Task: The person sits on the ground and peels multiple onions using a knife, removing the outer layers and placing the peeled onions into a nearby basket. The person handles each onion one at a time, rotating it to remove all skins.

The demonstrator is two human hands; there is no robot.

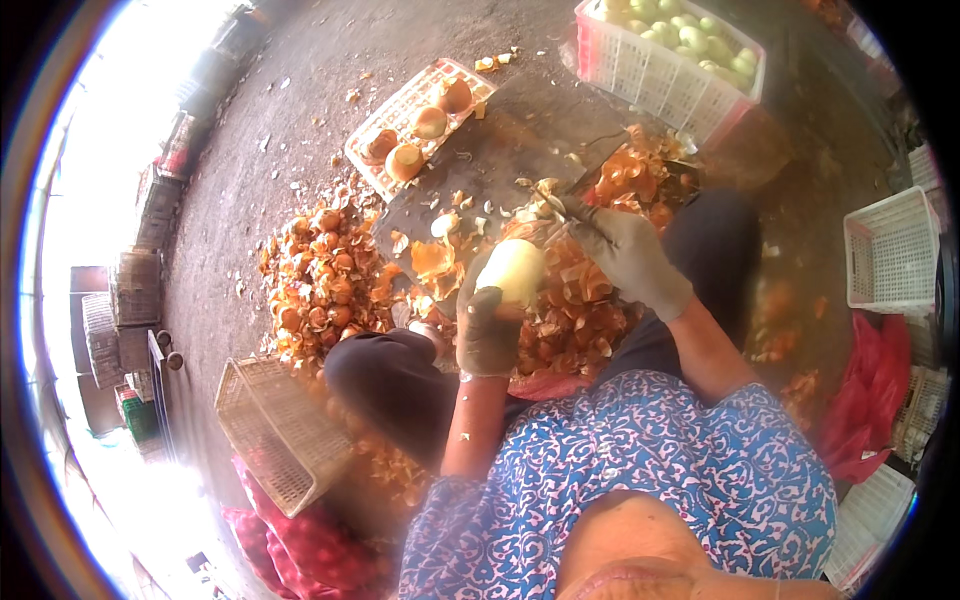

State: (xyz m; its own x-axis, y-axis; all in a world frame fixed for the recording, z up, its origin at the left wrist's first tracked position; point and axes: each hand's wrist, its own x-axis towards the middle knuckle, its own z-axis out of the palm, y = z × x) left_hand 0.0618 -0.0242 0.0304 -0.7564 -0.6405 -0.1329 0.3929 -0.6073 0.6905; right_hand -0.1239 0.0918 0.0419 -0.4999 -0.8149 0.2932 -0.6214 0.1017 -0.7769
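Observation:
My left hand (486,334), in a soiled work glove, holds a peeled pale onion (512,271) upright above a heap of skins. My right hand (630,255), also gloved, grips a small knife (553,202) to the upper right of that onion and apart from it. Scraps of peel hang by the blade, so its exact shape is unclear. Beneath both hands, brown onion skins (574,337) lie between my bent legs. Beyond them a dark flat board (495,142) carries loose skins and small pale trimmings.
Several onions sit on an overturned white crate (390,116). A pile of unpeeled onions (319,277) lies to the left, near a tipped crate (277,427) and red mesh sacks (300,547). At upper right stands a crate of peeled onions (660,71). Another white crate (889,251) stands far right.

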